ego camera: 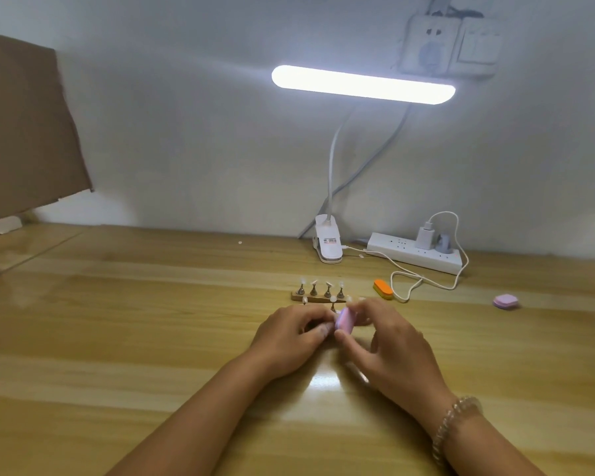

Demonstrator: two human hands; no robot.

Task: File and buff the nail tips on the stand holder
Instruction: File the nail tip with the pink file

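Head cam: buffing up close, just in front of the stand [318, 297].

Pinching buffer [345, 320] between thumb and fingers of right hand [389, 341], stood on edge, probably so a narrow face meets one tip at a time. Can't call left hand [289, 338]: curled in tight against the buffer, maybe steadying a tip, too blurry to say. Just beyond the knuckles, tips [327, 284] propped on pegs, presumably to keep the reach short. Parked just right of the stand, orange block [383, 289]; well off right, pink block [505, 301], likely waiting for a grit swap. Over the back of the table [152, 338], lamp [363, 84] for light on the work.
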